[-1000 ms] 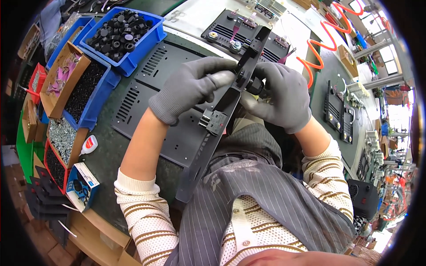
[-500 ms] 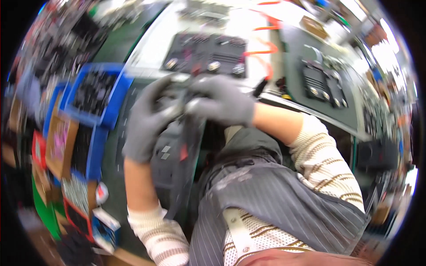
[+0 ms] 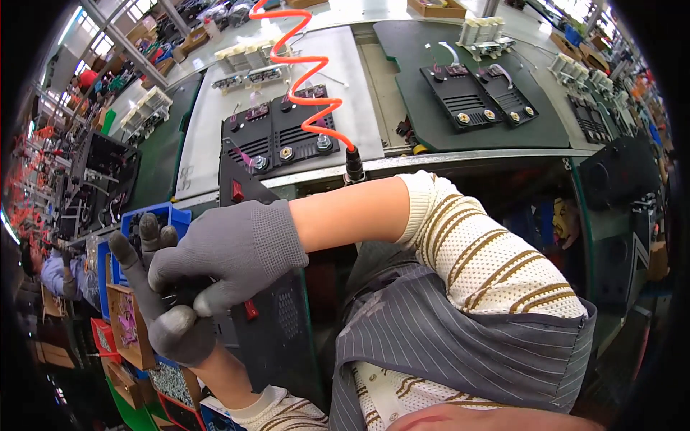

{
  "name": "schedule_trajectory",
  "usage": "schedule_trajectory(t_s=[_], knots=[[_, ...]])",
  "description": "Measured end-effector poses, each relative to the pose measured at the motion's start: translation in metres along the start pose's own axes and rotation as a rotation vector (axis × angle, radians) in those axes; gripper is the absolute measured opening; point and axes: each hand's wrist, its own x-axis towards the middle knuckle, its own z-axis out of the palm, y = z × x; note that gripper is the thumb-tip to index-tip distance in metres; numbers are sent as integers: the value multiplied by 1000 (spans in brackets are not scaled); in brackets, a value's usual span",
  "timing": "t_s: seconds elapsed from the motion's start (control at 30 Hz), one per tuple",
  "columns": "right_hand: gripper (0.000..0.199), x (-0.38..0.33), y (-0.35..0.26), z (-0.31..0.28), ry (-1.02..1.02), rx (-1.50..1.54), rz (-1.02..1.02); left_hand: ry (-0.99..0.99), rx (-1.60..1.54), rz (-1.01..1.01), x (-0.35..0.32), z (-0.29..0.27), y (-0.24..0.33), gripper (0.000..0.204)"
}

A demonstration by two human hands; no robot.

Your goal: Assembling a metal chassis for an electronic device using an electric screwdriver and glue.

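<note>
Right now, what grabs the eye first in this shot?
Two grey-gloved hands meet at lower left: the right hand lies over the left hand, both gripping a black metal casing with a small red switch. Above them an orange coiled hose snakes down over a white mat that carries more black units. Blue bins of parts line the left edge.

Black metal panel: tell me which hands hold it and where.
Both gloved hands, left hand and right hand, clasp the black metal panel at its left edge, fingers wrapped over it.
</note>
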Motion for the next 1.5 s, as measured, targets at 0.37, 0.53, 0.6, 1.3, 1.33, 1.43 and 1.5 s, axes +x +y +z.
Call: schedule_trajectory(t_s=[0.37,0.53,0.6,1.3,1.33,1.43,1.5], knots=[[55,-28,31,8,272,462,112,-149,1052,81,-12,-85,-45,38],[59,-83,39,5,518,921,574,-510,1649,99,-68,-130,-129,45],[54,-103,58,15,574,951,519,-474,1741,198,-57,-121,-136,34],[37,-88,12,53,171,200,98,75,1603,204,-44,-99,-113,22],[37,-88,12,53,166,197,100,79,1599,204,-51,-103,-102,22],[34,-90,4,55,219,-8,88,173,1539,-1,-80,-125,-75,21],[34,-91,4,59,191,25,16,262,1402,-184,-96,-136,-67,19]])
